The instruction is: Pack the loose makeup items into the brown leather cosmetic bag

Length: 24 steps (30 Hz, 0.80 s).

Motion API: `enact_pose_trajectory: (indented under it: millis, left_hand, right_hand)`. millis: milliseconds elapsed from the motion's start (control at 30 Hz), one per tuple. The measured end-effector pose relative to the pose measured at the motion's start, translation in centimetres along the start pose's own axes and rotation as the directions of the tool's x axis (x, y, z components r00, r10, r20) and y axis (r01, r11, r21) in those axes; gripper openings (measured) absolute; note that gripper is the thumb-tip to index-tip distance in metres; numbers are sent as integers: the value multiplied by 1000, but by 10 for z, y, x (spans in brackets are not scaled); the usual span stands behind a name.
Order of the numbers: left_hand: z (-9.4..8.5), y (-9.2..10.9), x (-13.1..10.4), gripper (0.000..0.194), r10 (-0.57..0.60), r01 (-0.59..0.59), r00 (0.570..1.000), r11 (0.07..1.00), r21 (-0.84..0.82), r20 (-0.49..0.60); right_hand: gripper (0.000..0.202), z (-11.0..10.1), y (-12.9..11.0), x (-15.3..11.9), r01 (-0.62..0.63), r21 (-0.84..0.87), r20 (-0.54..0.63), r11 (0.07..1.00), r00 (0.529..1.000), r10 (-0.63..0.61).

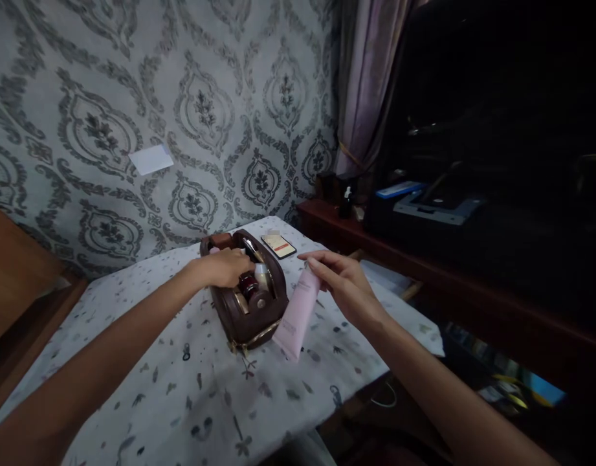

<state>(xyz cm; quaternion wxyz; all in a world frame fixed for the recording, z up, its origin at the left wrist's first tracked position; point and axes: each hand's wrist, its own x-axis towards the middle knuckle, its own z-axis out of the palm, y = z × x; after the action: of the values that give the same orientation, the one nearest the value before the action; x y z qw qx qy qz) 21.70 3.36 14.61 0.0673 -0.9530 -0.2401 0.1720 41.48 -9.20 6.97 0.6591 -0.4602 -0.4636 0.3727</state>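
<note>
A dark brown zip-up toiletry bag [239, 320] lies unzipped on the patterned cloth. My left hand [228, 266] reaches over its opening, fingers curled down among the contents; what they grip, if anything, is hidden. Inside the bag, a dark red bottle [248, 285] and a pale bottle with a light cap [262, 277] show beside those fingers. To the right of the bag, my right hand [340, 279] pinches a pink squeeze tube [299, 314] by its upper end between thumb and fingers. The tube slants, its flat wide end pointing down toward the cloth.
A phone with a lit screen [279, 246] lies behind the bag on the cloth-covered table [200, 388]. Patterned wallpaper [200, 110] rises at the back. On the right, a dark red shelf [336, 223] holds a small dropper bottle [346, 202] below a large dark screen [492, 129].
</note>
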Motion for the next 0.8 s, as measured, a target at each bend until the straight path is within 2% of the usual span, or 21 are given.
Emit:
enact_pose_trajectory:
  millis: [67,100,200,400,600,700,800]
  left_hand:
    - [-6,-4,14,33,11,-17,988,999,41,153]
    - [-8,-6,19,33,23,-36,980,997,65,196]
    - [-16,-10,23,30,74,-104,972,986,127,221]
    - [-24,-25,7,34,123,-132,976,991,38,177]
    - [-31,-37,-6,37,152,-147,986,987,-66,72]
    - [-38,-43,-11,35,166,-156,986,955,-253,19]
    - [-40,-47,-17,32,139,-170,985,836,-521,-98]
  right_hand:
    - [37,0,1,2,-16,12,2,1000,1000,16]
    - [37,-1,2,2,-24,15,2,1000,1000,24]
    - [36,-3,3,4,-40,17,-4,999,999,40]
    - [33,-10,5,8,-30,24,-21,999,999,31]
    - [34,-12,5,10,-47,28,-28,998,998,48]
    - [35,-12,3,11,-57,27,-29,998,998,58]
    - [36,-13,1,13,-65,19,-28,998,997,66]
